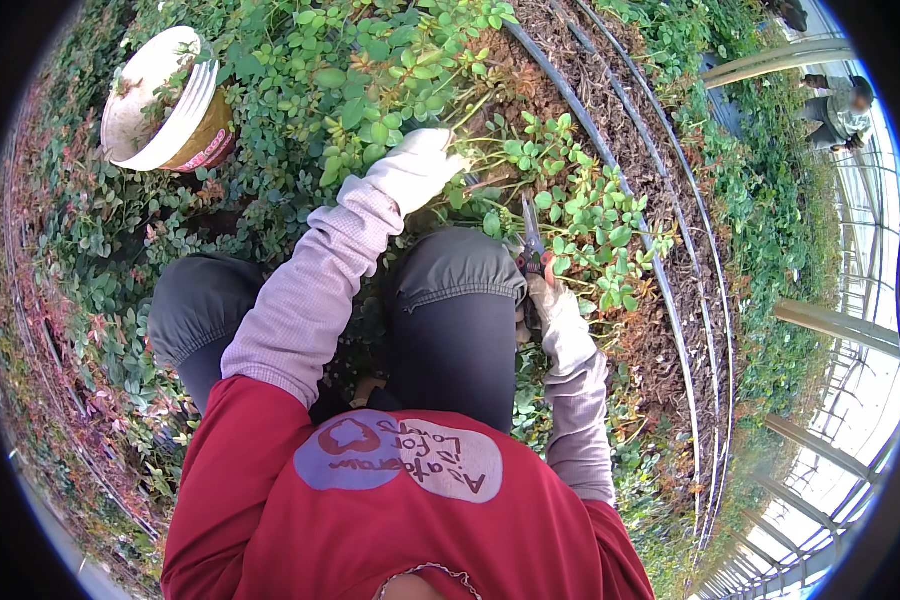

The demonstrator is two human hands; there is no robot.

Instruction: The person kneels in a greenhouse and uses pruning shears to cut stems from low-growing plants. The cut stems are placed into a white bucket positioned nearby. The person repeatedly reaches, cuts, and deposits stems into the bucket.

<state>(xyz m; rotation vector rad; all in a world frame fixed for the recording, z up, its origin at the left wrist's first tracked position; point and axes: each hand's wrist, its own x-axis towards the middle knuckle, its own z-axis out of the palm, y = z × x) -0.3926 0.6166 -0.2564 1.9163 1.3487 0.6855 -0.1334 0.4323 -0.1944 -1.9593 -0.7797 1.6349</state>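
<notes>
My left hand [420,169], in a white glove, reaches among the stems at the base of a leafy plant [375,82]. Its fingertips are partly lost in glare and foliage, so what lies between them cannot be told. Gloved too, my right hand [551,300] is closed around the handles of pruning shears [532,240] beside my right knee. The blades point up the picture, toward thin stems and low leaves [547,146]. How far the blades are apart is hard to tell.
A white-lined bucket [139,97] holding some plant cuttings leans in foliage at the upper left. Dark irrigation hoses [607,157] run along a strip of brown mulch [645,330] at right. Posts [832,326] and another person [840,112] are beyond.
</notes>
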